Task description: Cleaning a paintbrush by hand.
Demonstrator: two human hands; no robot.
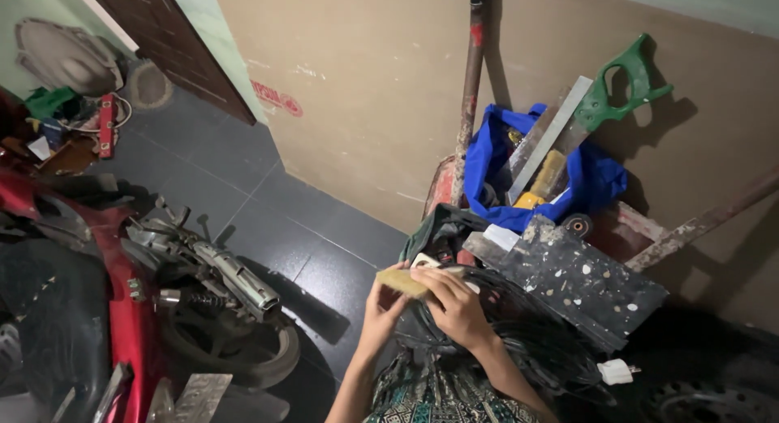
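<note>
The fingers of the left hand curl up under a small, flat, tan rectangular block, which looks like a worn sponge or sanding pad, while the fingers of the right hand fold down over its other end; both hands are closed on it and hold it level in the air, just above a tangle of black cable. The block looks light and a little soft, with a rough, dry face that should not slip, so a pinch across its short edges or a flat grip on its two broad faces would likely hold it well; squeezing hard might crumble or bend it. A small white piece shows just behind the block, too hidden to tell what it is. Beyond the cable a dark, paint-spattered board lies tilted, and a white plug rests at the cable's right edge. Further back a blue bag holds a hand saw with a green plastic handle and a flat metal blade, leaning on a brown wall. To the left, on the dark tiled floor, a red motorcycle stands with its chrome exhaust showing.
</note>
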